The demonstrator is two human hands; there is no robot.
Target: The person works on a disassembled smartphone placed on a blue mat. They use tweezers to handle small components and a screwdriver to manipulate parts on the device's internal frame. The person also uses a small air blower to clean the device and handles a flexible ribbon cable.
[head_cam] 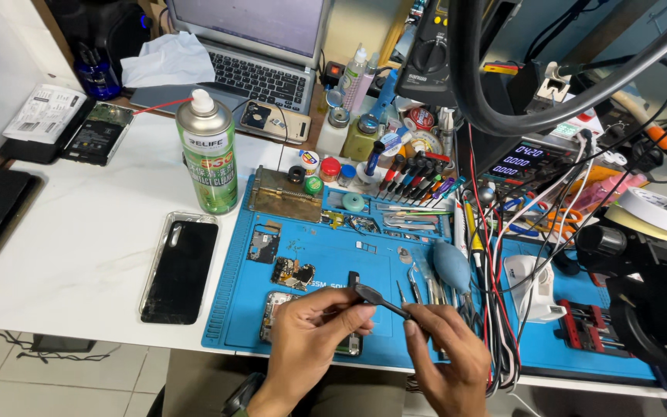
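Holding a thin dark tool between both hands, low over the front edge of the blue work mat. My left hand is curled nearly closed, thumb & fingertips pinching the tool's wider dark end. My right hand is also mostly closed, thumb & index pinched on the narrow end, other fingers folded in. Can't tell exactly what kind of tool it is, prob tweezers or a spudger.

Under my left hand lies an opened phone, partly hidden by my fingers, resting on the mat. Just behind it, small circuit boards sit on the mat. Left of the mat, on the white table, a black phone in a clear case lies flat. A green spray can stands upright near the mat's back-left corner. A blue-grey air blower bulb lies just beyond my right hand, w/ a bundle of red & black wires running beside it. Row of screwdrivers stands at the mat's back edge.
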